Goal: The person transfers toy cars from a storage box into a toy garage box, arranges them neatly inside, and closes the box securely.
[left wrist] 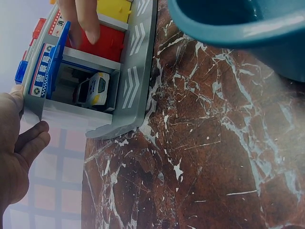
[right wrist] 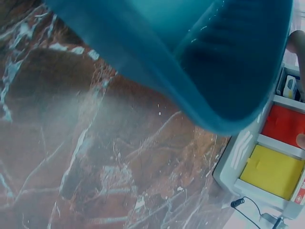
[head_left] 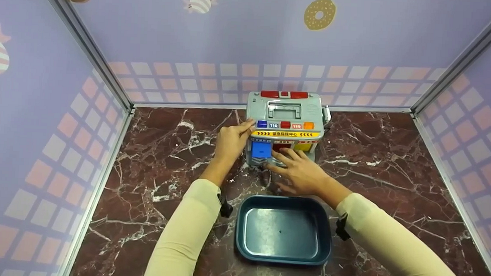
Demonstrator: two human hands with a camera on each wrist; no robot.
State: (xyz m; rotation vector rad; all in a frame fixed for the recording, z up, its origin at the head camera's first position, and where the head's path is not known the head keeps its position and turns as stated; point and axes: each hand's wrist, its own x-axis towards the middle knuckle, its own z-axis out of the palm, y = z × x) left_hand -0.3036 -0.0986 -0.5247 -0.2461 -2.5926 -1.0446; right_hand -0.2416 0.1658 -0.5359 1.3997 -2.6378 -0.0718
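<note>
A grey toy rescue station, with red, blue and orange pieces on its roof, stands near the back wall. My left hand grips the roof's left front corner, fingers and thumb at its edge. The blue door is swung up; in the left wrist view a white toy car sits in the bay behind it. My right hand is before the station, fingers spread, fingertips by the red door and the raised blue one. It holds nothing that I can see. The red and yellow doors are down.
A dark teal plastic tub stands on the marbled tabletop in front of the station, between my forearms. Patterned panels enclose the back and both sides. A thin black cord lies beside the station's right side.
</note>
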